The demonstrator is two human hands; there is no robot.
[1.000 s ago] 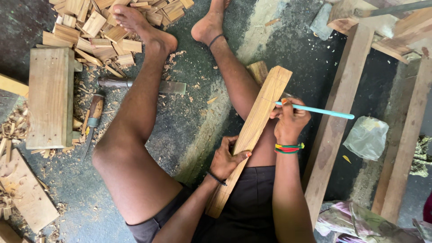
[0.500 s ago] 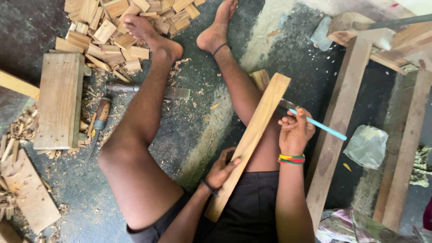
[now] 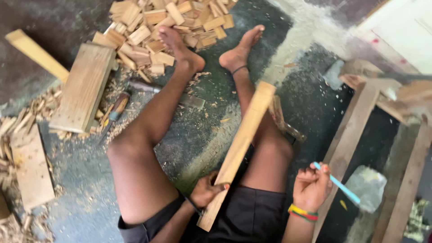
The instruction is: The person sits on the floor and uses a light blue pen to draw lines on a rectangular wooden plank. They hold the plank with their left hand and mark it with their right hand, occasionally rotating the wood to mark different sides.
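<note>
I sit on the floor with a long pale wooden batten (image 3: pixel 240 144) lying slantwise over my right thigh. My left hand (image 3: pixel 206 191) grips its near end. My right hand (image 3: pixel 311 185), with a coloured band at the wrist, is shut on a light blue pencil (image 3: pixel 340 185) and hovers to the right of the batten, not touching it. The pencil points down and to the right, away from the wood.
A thick wooden block (image 3: pixel 83 87) and a flat board (image 3: pixel 31 166) lie at the left among shavings. A pile of small wood offcuts (image 3: pixel 157 27) sits by my feet. A chisel (image 3: pixel 114 112) and a hammer (image 3: pixel 166 92) lie near my left leg. A wooden frame (image 3: pixel 355 135) stands at the right.
My right hand with the pencil has come off the batten and dropped to the right. The view has shifted, showing more of the floor and my feet.
</note>
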